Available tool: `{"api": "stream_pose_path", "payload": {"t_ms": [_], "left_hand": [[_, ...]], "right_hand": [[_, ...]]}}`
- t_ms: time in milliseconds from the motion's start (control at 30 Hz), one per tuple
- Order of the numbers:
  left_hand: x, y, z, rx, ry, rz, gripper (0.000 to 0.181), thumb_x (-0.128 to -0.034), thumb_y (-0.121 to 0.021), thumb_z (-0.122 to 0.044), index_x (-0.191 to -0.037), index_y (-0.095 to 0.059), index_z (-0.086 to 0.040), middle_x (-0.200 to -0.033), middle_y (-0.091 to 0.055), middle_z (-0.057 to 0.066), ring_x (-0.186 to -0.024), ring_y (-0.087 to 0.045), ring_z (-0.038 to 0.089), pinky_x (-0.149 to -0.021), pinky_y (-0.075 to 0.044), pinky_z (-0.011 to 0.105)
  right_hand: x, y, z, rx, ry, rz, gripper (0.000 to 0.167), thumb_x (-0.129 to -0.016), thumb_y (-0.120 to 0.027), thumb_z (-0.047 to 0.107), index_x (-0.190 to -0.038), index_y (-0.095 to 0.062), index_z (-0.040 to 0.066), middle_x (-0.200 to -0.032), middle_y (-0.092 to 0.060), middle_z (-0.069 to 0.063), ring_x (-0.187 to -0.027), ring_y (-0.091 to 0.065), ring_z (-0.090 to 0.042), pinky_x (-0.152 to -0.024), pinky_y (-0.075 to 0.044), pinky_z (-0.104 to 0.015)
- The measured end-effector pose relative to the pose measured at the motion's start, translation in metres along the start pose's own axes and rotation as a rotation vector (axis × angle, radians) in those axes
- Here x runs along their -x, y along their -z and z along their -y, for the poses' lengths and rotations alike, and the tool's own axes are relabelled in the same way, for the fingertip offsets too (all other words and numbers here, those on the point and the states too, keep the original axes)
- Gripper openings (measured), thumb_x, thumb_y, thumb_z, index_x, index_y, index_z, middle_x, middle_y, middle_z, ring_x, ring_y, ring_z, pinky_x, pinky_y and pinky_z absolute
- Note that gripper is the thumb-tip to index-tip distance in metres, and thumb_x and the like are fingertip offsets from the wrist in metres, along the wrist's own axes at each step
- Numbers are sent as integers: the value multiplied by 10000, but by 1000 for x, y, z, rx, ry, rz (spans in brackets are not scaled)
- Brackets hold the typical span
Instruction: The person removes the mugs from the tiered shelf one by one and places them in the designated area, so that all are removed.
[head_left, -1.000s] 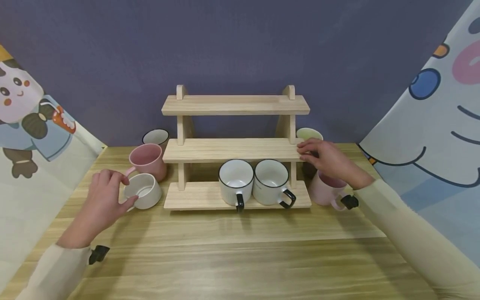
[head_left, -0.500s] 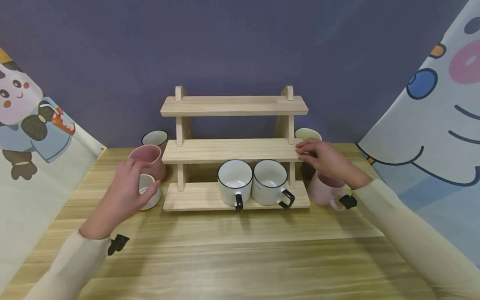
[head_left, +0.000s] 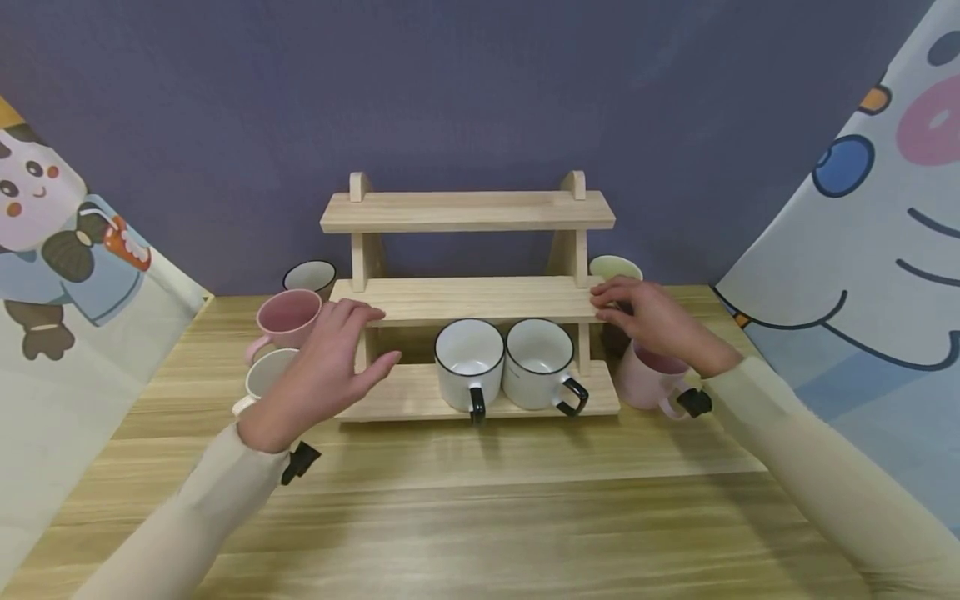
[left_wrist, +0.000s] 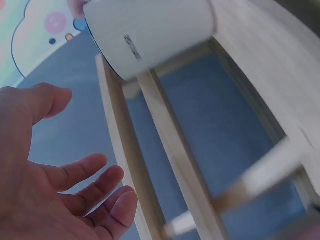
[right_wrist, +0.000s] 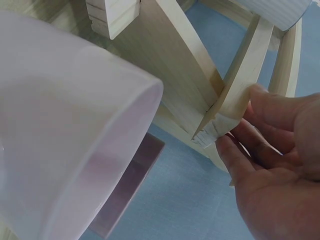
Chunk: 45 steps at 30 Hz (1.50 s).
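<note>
A three-tier wooden display rack (head_left: pixel 457 298) stands before the dark wall. My left hand (head_left: pixel 318 367), fingers spread, hovers in front of its left end; the left wrist view shows nothing between thumb and fingers. At the right end of the middle shelf, my right hand (head_left: pixel 645 318) grips the board end (right_wrist: pixel 222 122) between thumb and fingers. Two white mugs with black rims, the left one (head_left: pixel 469 371) and the right one (head_left: pixel 538 367), stand side by side on the lowest shelf, black handles facing forward.
Left of the rack stand a white cup (head_left: pixel 268 372), partly behind my left hand, a pink mug (head_left: pixel 288 312) and a black-rimmed mug (head_left: pixel 311 272). To the right are a light pink mug (head_left: pixel 647 383) and a cup with pale green inside (head_left: pixel 617 267).
My left hand has moved right, from beside the white cup, across it, to the front of the rack's left end. My right hand has stayed on the middle shelf.
</note>
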<state>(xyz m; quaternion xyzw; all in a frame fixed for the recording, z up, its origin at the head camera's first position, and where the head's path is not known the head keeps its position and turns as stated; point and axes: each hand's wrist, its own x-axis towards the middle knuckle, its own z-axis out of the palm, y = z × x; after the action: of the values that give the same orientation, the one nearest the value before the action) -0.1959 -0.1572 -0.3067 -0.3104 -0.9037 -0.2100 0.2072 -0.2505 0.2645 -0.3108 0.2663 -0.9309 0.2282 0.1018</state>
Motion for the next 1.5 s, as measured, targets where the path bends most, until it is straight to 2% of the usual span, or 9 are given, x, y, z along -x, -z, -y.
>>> {"api": "stream_pose_path", "payload": {"t_ms": [133, 300, 467, 567, 733, 900, 1100, 1267, 1500], "left_hand": [[-16, -8, -17, 26, 14, 66, 570, -846, -692, -383, -1199, -523, 31, -1181, -492, 143, -1040, -415, 295, -870, -400, 425], [-33, -21, -36, 39, 23, 145, 722, -811, -694, -492, -1254, -498, 43, -1235, -473, 152, -1115, -396, 296, -953, -374, 415], [-46, -33, -51, -21, 55, 206, 818, -765, -695, -580, -1223, -519, 74, -1203, -489, 189, -1110, -410, 329, -982, -347, 427], [-51, -39, -59, -93, 86, 234, 864, -731, -677, -649, -1180, -548, 78, -1143, -508, 196, -1060, -434, 332, -947, -367, 427], [-56, -46, -70, -166, 105, 258, 833, -683, -700, -669, -1033, -588, 78, -976, -505, 175, -891, -446, 310, -774, -440, 398], [-58, -49, -75, -182, 103, 269, 743, -688, -734, -610, -948, -592, 72, -876, -470, 140, -808, -426, 277, -667, -455, 356], [-59, -50, -74, -163, 88, 258, 625, -718, -714, -547, -884, -583, 41, -835, -455, 111, -804, -413, 263, -682, -415, 339], [-58, -51, -73, -129, 91, 243, 561, -707, -707, -498, -859, -580, 26, -839, -452, 108, -811, -396, 260, -679, -399, 326], [-53, -42, -69, -81, 118, 213, 576, -679, -719, -477, -931, -593, 25, -911, -474, 123, -858, -401, 265, -694, -429, 329]], "right_hand": [[1, 1, 0, 7, -1, 2, 206, -876, -659, 32, -1068, -684, -36, -1166, -611, -161, -1089, -549, -334, -918, -428, -473], [0, 1, 0, -2, 5, 0, 200, -876, -658, 29, -1061, -686, -42, -1158, -615, -167, -1089, -548, -335, -922, -424, -472], [-1, 0, -2, -10, 13, -8, 196, -876, -657, 28, -1057, -686, -44, -1152, -617, -168, -1085, -551, -332, -923, -425, -467], [-1, -1, -3, -14, 17, -11, 194, -875, -658, 24, -1054, -686, -46, -1148, -616, -170, -1081, -552, -333, -920, -427, -466], [-2, -2, -4, -24, 28, -23, 182, -867, -661, 6, -1036, -688, -55, -1133, -620, -178, -1073, -555, -341, -915, -430, -468], [-2, -2, -5, -18, 34, -24, 180, -867, -661, 8, -1034, -688, -54, -1133, -620, -176, -1070, -556, -341, -915, -430, -470], [-1, -2, -5, -25, 43, -29, 173, -865, -660, 0, -1026, -688, -57, -1120, -624, -178, -1062, -561, -341, -911, -432, -471], [-2, -2, -5, -23, 44, -31, 172, -867, -660, 5, -1026, -690, -51, -1116, -627, -173, -1064, -561, -338, -919, -427, -472], [-1, -2, -6, -23, 49, -38, 168, -866, -663, 7, -1021, -691, -50, -1115, -627, -170, -1062, -561, -338, -918, -427, -472]]}}
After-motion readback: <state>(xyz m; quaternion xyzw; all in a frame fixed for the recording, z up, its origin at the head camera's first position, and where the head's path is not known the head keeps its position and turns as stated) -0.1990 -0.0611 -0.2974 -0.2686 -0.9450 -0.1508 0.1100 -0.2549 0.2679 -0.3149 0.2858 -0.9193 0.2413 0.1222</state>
